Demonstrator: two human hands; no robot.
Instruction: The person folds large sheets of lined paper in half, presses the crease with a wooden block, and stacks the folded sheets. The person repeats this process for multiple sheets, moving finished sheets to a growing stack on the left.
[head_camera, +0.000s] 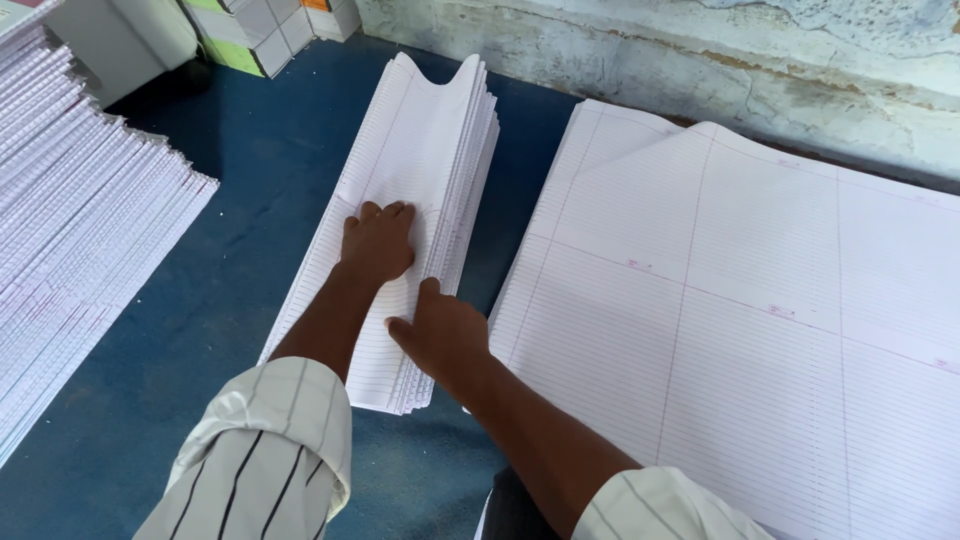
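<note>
The folded ruled-sheet stack (420, 210) runs long-axis 6 to 12 o'clock; the left hand (378, 242) presses flat on its middle, the right hand (445, 335) flat at 5 o'clock, grasping nothing.

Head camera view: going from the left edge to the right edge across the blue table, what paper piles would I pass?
Fanned stack of ruled sheets → narrow folded pile with the left hand and right hand pressing on it → large flat ruled sheets.
</note>
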